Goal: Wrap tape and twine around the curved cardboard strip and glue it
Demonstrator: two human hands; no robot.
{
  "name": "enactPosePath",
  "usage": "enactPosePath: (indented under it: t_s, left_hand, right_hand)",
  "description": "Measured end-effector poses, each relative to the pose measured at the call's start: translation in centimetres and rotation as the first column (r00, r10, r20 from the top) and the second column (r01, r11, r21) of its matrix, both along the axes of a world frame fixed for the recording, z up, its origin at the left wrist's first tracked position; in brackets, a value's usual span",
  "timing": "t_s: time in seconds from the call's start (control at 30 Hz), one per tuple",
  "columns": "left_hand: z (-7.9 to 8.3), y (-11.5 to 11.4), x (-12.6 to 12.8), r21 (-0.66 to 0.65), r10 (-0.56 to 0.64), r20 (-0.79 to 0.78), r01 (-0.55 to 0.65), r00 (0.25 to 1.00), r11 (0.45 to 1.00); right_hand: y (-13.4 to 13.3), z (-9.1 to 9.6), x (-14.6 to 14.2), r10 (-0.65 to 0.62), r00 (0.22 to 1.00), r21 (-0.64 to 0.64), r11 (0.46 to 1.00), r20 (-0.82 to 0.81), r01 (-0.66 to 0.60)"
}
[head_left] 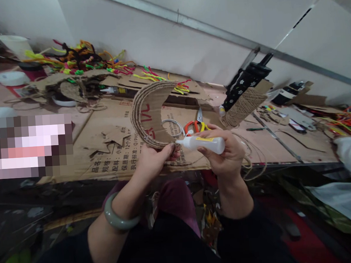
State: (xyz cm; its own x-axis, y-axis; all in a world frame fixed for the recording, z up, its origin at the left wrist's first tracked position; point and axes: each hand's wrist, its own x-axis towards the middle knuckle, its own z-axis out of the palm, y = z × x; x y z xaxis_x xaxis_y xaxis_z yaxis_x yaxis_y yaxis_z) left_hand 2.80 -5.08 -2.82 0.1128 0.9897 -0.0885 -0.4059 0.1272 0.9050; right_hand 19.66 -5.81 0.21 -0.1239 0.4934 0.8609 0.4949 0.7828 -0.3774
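Note:
My left hand (155, 158) pinches the lower tip of a cardboard crescent (150, 113) whose outer edge is wrapped in jute twine. It stands upright above the table edge. My right hand (226, 154) is wrapped round a white glue bottle (204, 143) with a yellow label. The bottle lies sideways and its nozzle touches the crescent's lower tip beside my left fingers. A green bangle (118, 218) sits on my left wrist.
Flattened cardboard sheets (114, 151) cover the table, with star cut-outs (115, 137) on them. Orange-handled scissors (194, 124) lie behind the bottle. A twine spool (245, 105) and black glue gun (246, 79) stand right. Coloured pipe cleaners (82, 58) pile at the back left.

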Motion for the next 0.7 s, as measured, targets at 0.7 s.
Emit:
enactPosePath:
  t_s: [0.7]
  left_hand:
    - [-0.4, 0.0, 0.1, 0.015, 0.027, 0.045, -0.027, 0.999, 1.000]
  right_hand:
    - [-0.3, 1.2, -0.2, -0.014, 0.985, 0.086, 0.996, 0.171, -0.001]
